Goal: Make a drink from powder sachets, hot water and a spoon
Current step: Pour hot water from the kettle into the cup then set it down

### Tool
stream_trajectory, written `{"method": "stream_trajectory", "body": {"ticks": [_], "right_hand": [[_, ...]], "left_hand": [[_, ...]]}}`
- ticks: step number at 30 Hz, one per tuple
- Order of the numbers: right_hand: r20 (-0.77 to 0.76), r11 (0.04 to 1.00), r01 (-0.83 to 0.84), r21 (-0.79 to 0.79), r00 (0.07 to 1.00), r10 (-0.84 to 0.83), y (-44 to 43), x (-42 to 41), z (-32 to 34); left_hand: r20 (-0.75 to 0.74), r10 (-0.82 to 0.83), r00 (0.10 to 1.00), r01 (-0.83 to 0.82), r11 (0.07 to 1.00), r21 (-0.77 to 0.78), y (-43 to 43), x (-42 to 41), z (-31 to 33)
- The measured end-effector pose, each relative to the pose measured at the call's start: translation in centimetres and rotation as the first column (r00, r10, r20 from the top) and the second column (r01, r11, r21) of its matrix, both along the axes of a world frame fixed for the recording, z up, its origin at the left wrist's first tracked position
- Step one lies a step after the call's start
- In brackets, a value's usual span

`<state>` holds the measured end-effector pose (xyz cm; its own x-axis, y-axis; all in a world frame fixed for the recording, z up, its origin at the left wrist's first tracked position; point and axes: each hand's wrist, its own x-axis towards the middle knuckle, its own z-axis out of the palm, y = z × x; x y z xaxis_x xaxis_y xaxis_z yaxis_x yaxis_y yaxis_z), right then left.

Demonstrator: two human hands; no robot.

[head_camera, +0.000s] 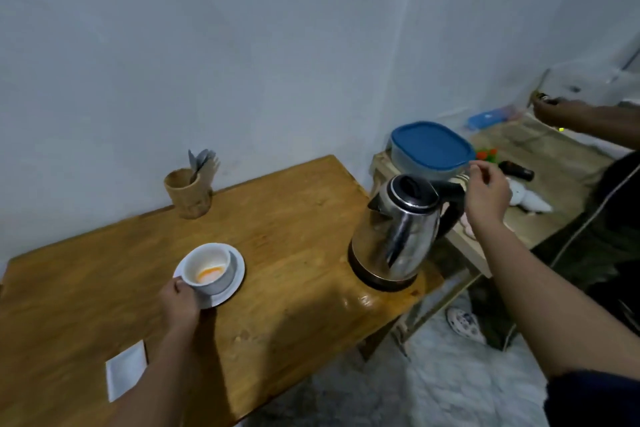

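Observation:
A white cup (207,270) with orange and white powder at its bottom stands on a white saucer (234,279) on the wooden table (277,229). My left hand (180,302) grips the cup at its near left side. A steel kettle (398,232) with a black lid and handle rests on its base at the table's right end. My right hand (486,194) hovers just past the kettle's handle, fingers loosely curled, holding nothing. A wooden holder (188,192) with several spoons and forks stands by the wall. A white sachet (125,369) lies near the front edge.
A lower side table (540,163) to the right carries a blue-lidded container (431,147), a smaller blue box (486,118) and small items. Another person's hand (554,111) reaches over it from the right. A shoe (464,321) lies on the pale floor.

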<state>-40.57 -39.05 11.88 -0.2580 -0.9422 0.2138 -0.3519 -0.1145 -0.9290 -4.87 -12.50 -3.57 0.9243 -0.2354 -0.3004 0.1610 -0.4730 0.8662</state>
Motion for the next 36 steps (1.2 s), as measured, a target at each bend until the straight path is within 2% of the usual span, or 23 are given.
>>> {"method": "stream_trajectory", "body": {"ticks": [4, 6, 9, 13, 18, 22, 28, 33, 36], "right_hand": [[0.128, 0.965, -0.080, 0.251, 0.991, 0.049, -1.1, -2.2, -3.6], [0.153, 0.941, -0.141, 0.307, 0.983, 0.098, -1.2, -2.2, -4.7], [0.177, 0.949, -0.143, 0.282, 0.980, 0.095, -1.6, -1.8, -5.6], [0.069, 0.969, -0.026, 0.244, 0.998, 0.010, -1.6, -1.3, -6.0], [0.206, 0.953, -0.015, 0.303, 0.977, -0.050, -0.5, -1.6, -6.3], [0.220, 0.941, -0.096, 0.323, 0.975, 0.024, -0.2, -2.5, -6.9], [0.370, 0.936, -0.002, 0.352, 0.919, -0.137, 0.4, -1.7, -6.5], [0.313, 0.929, 0.099, 0.357, 0.924, -0.219, 0.4, -0.1, -5.4], [0.236, 0.949, 0.098, 0.298, 0.956, -0.172, 0.5, 0.9, -3.8]], "left_hand": [[0.033, 0.036, 0.999, -0.036, 0.999, 0.003, -0.6, 0.4, -1.4], [0.040, 0.050, 0.998, -0.050, 0.999, 0.005, -0.7, 0.3, -1.6], [0.054, 0.071, 0.996, -0.070, 0.998, -0.005, -0.8, -0.1, -1.7], [0.103, 0.076, 0.992, -0.076, 0.997, -0.008, -0.9, -0.4, -1.9], [0.098, 0.086, 0.991, -0.087, 0.996, 0.006, -1.0, -0.4, -1.9], [0.094, 0.074, 0.993, -0.076, 0.997, 0.020, -1.0, -0.5, -1.6], [0.083, 0.032, 0.996, -0.036, 0.998, 0.048, -0.6, -0.6, -1.1], [0.050, 0.006, 0.999, -0.010, 0.998, 0.066, -0.4, -0.7, -0.4], [0.039, -0.004, 0.999, 0.001, 0.998, 0.068, -0.4, -0.9, 0.1]]}}
